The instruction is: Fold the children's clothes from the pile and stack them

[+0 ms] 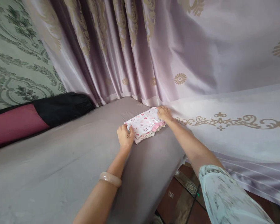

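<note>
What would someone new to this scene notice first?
Probably the tall, shiny mauve curtain with gold patterns, filling the back and right. Next, the folded white cloth with pink print near the bed's far corner, between the left hand and right hand. The pale bangle on the left wrist also stands out.

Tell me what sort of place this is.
Probably a bedroom or similar room in a home: long patterned curtains hang beside a sheet-covered, bed-like surface, and damask-style wallpaper covers the wall.
</note>
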The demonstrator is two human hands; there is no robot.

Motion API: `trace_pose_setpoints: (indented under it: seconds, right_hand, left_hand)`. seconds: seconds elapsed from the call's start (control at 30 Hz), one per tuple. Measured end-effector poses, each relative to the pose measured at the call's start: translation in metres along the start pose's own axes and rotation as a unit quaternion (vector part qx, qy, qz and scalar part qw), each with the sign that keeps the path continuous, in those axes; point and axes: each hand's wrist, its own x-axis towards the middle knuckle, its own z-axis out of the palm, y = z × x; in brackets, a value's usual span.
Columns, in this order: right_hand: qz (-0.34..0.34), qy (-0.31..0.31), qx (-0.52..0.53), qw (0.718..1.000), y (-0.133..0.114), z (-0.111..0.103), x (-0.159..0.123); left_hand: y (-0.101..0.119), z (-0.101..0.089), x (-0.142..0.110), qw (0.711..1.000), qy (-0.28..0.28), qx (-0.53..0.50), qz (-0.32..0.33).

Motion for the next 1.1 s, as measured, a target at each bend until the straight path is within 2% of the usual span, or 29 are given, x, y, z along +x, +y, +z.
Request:
trace_pose_setpoints:
  seconds: [0.07,0.13,0.23,0.33,0.7,0.8,0.9,0.97,1.03,1.1]
  right_hand:
    - [-0.041,-0.037,0.025,0.998,-0.005,0.001,0.000]
    - [-0.051,-0.088,0.037,0.994,-0.008,0.003,0.001]
    - [-0.036,-0.143,0.045,0.988,-0.009,0.007,0.002]
    - [-0.017,-0.152,0.053,0.987,-0.007,0.012,0.000]
    - [-0.008,-0.128,0.038,0.991,-0.003,0.024,0.003]
    - [-0.009,-0.141,0.033,0.989,-0.003,0.018,0.004]
    - [-0.005,-0.155,0.024,0.988,-0.008,0.009,0.002]
    - [-0.019,-0.134,0.014,0.991,-0.018,0.003,-0.003]
    - [-0.055,-0.112,0.014,0.992,-0.034,-0.001,-0.011]
    - [-0.103,-0.117,0.025,0.987,-0.053,-0.004,-0.023]
  left_hand:
    - [0.011,0.002,-0.003,0.993,-0.028,0.049,0.106]
    - [0.020,0.006,-0.006,0.979,-0.087,0.097,0.160]
    - [0.028,0.010,-0.010,0.961,-0.174,0.155,0.153]
    - [0.028,0.012,-0.013,0.952,-0.221,0.171,0.127]
    - [0.024,0.024,-0.015,0.958,-0.217,0.157,0.104]
    - [0.020,0.023,-0.010,0.954,-0.250,0.128,0.101]
    - [0.013,0.017,-0.008,0.949,-0.278,0.102,0.108]
    - [0.006,0.009,-0.010,0.950,-0.277,0.096,0.110]
    - [-0.002,-0.002,-0.014,0.952,-0.270,0.098,0.105]
    - [-0.012,-0.016,-0.017,0.952,-0.271,0.110,0.092]
